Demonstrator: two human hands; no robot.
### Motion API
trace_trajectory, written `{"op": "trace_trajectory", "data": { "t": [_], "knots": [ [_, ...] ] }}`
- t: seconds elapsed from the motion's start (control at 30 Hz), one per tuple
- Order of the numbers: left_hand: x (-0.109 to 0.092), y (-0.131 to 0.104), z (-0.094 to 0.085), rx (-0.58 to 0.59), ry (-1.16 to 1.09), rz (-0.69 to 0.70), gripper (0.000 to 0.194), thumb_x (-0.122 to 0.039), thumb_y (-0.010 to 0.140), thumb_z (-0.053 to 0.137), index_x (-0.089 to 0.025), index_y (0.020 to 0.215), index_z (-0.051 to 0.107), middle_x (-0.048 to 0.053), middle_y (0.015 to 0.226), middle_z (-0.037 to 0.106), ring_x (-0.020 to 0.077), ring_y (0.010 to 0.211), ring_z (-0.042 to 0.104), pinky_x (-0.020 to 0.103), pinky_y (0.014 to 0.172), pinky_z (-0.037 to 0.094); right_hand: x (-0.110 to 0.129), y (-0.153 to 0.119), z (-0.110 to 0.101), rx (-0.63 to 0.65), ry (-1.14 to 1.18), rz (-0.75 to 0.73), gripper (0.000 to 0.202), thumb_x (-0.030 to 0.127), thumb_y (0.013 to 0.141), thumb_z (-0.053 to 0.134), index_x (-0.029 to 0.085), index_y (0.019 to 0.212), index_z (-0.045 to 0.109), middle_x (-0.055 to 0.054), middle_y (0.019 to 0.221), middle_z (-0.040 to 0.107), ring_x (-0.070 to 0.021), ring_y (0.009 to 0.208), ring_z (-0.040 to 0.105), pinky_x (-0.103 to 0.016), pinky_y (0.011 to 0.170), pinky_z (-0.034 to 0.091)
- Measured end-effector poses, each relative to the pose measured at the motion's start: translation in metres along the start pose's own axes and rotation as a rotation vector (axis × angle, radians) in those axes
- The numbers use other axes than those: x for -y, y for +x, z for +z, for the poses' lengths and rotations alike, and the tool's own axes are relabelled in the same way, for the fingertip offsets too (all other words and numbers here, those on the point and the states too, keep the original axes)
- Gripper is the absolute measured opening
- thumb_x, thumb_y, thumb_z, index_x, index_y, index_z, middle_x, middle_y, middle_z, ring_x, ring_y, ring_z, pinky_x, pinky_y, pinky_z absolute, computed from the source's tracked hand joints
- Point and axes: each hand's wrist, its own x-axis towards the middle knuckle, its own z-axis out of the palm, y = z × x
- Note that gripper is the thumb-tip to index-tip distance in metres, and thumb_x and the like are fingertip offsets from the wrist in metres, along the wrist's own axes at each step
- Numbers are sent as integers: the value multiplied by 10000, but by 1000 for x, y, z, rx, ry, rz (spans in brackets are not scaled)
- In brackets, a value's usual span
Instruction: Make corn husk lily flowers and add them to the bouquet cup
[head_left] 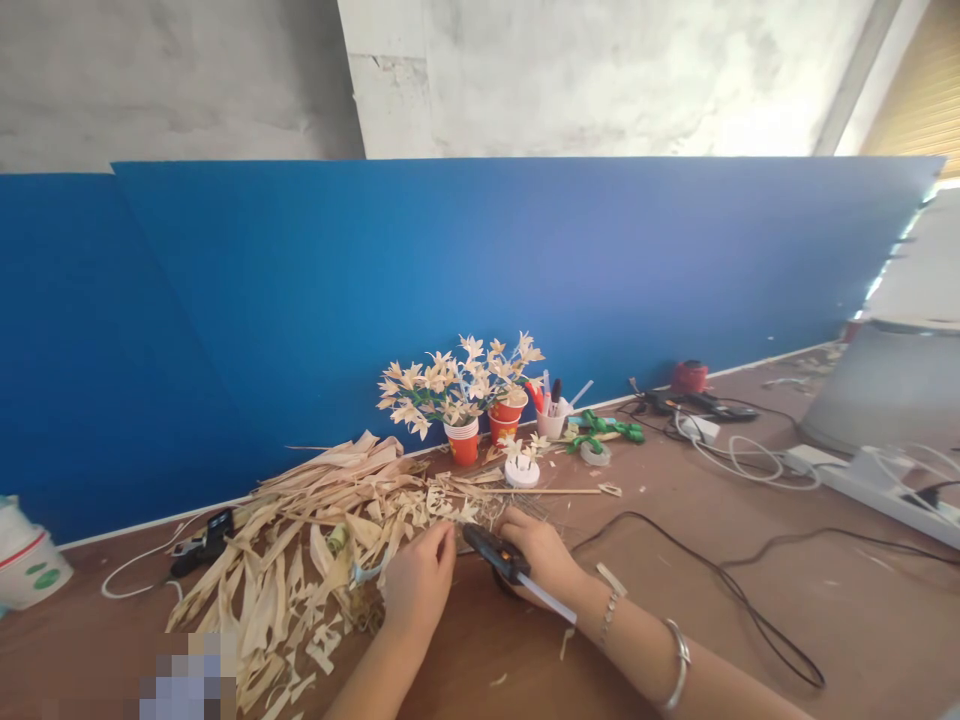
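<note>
I've got the right hand [544,550] gripping a black glue gun [491,549]; can't tell whether the left hand [420,575] pinches anything. Husks [300,500] left.

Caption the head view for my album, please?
Right hand grips a glue gun, left hand near dried leaves, pale flowers beyond.

Just the one cam here, worn on the head, so you're looking out over the table [675,600] from the worker's own side. It faces forward and a bit down: tabletop along the bottom, a blue board [375,270] across the middle, wall [570,80] up top. Pretty wide shot. The left hand [420,580] and right hand [540,555] sit low, near the middle, closer to the lens than the board, which slants away rightward.
</note>
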Motion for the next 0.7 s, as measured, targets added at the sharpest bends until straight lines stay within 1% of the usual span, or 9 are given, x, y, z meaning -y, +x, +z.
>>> {"op": "trace_trajectory", "data": {
  "t": [0.1,0.17,0.27,0.33,0.4,0.47,0.57,0.63,0.7],
  "knots": [
    [0,0,0,7,5,-10,259,-256,877,423,-259,941,673,5,850,738,173,733,672,243,603,436,2,-1,-4,-9,27,-26,133,162,619,532,191,748,528,-35,801,540,-164,695,536,-229,596,390],
    [1,1,0,9,2,-9,261,-255,878,421,-258,946,673,6,863,738,170,748,672,238,611,436,4,-2,-9,-27,65,-89,128,189,647,523,197,776,520,-32,784,540,-163,685,521,-234,593,384],
    [2,0,2,8,-3,-8,267,-255,878,419,-255,944,678,9,885,737,168,764,673,235,623,440,6,-3,-21,-125,126,-205,102,269,709,519,207,787,495,-34,762,552,-169,687,506,-254,625,389],
    [4,0,3,10,-5,-17,266,-254,875,423,-254,946,679,11,894,738,172,771,674,238,630,449,4,-3,-34,-242,115,-178,124,303,717,528,210,779,475,-39,761,562,-172,684,501,-265,641,388],
    [5,0,4,8,-7,-19,272,-251,877,418,-251,965,675,17,915,736,176,789,675,246,649,462,-3,-2,-50,-307,42,-52,122,279,694,539,211,751,455,-32,721,556,-165,638,484,-260,607,367],
    [5,0,5,1,-5,-13,287,-246,883,403,-245,990,669,23,942,733,179,813,677,256,680,476,-16,-3,-67,-198,-48,91,119,213,648,536,209,727,448,-10,656,544,-152,579,464,-243,548,322],
    [5,0,5,-12,0,-16,298,-243,887,394,-241,1013,664,27,972,728,189,845,677,279,714,493,-40,-10,-89,8,-111,297,121,158,635,520,206,746,508,-12,652,603,-153,557,494,-232,516,286],
    [5,0,5,-21,1,-28,301,-243,885,397,-245,1033,659,27,984,725,198,851,678,298,717,504,-51,-17,-98,135,-96,335,163,113,614,508,207,738,558,-23,680,643,-165,576,527,-236,521,300],
    [5,0,5,-29,-11,-29,304,-238,882,401,-251,1050,654,24,995,723,201,858,677,314,725,513,-55,-21,-101,204,-49,306,253,81,595,501,220,777,612,-19,716,672,-173,604,550,-239,541,330]
  ]
}}
